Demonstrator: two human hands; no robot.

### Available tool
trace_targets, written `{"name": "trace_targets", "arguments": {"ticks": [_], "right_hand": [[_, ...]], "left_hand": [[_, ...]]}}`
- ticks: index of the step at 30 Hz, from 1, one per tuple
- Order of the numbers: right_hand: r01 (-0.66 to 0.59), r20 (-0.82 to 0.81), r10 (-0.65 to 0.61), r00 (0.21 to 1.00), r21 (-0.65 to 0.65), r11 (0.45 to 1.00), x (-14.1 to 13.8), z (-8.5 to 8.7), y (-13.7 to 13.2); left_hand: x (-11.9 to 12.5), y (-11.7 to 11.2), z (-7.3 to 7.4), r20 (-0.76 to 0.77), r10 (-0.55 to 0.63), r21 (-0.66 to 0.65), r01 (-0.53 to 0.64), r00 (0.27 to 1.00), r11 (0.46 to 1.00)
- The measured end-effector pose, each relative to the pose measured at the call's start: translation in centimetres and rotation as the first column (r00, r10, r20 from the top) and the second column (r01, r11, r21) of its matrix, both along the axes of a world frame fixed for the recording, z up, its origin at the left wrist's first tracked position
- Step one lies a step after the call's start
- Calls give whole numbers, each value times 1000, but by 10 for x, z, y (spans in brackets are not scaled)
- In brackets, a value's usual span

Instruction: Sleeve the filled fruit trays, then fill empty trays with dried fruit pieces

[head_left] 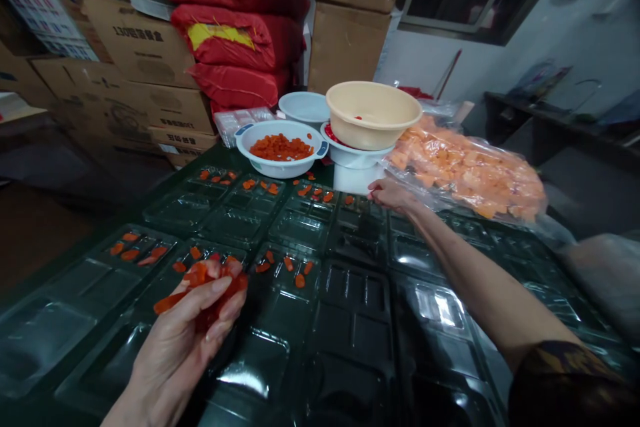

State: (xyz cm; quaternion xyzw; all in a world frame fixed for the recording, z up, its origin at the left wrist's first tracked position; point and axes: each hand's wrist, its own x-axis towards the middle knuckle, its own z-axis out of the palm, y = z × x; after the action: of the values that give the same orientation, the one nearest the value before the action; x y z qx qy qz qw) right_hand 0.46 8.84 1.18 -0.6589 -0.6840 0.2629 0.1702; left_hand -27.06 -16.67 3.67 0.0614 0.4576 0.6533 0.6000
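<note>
My left hand point(195, 320) is closed around a handful of glossy orange-red pieces point(170, 302), which look like soft slices; it hovers above the nearer trays at left. My right arm reaches out to the far row, and my right hand point(393, 193) bends over a tray there, fingers pinched together. Whatever its fingertips hold is hidden. Clear plastic trays with compartments point(355, 340) lie in rows on the dark green table. Small groups of orange pieces point(300, 280) sit in the far compartments of several trays. A single piece point(349, 200) lies just left of my right hand.
A pale basin of orange pieces point(280, 149) stands at the table's back. Beside it, a cream basin point(375, 113) rests on a white basin point(357, 158). A clear bag of pale orange pieces point(465, 163) lies at right. Cardboard boxes point(150, 47) and red bundles point(245, 40) rise behind.
</note>
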Motion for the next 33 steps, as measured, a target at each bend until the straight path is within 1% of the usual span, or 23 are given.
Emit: {"name": "trace_targets", "arguments": {"ticks": [5,7,10,12,14,19,23,27,30,33], "right_hand": [[-99,157,83,984,97,990,-3,2,1],[-106,197,79,977,130,986,-3,1,3],[-67,240,28,970,157,985,4,-1,5],[-45,272,7,962,132,990,9,-1,4],[-40,302,14,953,80,996,12,-1,2],[-83,333,102,937,-69,994,15,4,-9],[-125,346,165,924,-135,983,20,7,-10],[-162,346,197,917,-128,979,27,3,-6],[-177,324,196,926,-89,980,28,-1,-3],[-165,285,175,942,-58,985,29,-3,-2]], "left_hand": [[2,-4,-1,-19,25,-22,-26,1000,999],[2,-5,0,-32,38,-27,-39,999,999],[1,-5,0,-12,16,-9,-16,1000,1000],[1,-5,0,12,-13,0,13,1000,1000],[2,-5,0,15,-24,1,24,1000,1000],[3,-5,0,-17,-18,-17,18,1000,1000],[2,-5,1,-23,-5,-27,4,1000,1000],[5,-2,3,13,33,-69,-32,999,997],[7,0,4,31,24,-66,-22,999,998],[6,-2,3,31,13,-51,-11,999,999]]}}
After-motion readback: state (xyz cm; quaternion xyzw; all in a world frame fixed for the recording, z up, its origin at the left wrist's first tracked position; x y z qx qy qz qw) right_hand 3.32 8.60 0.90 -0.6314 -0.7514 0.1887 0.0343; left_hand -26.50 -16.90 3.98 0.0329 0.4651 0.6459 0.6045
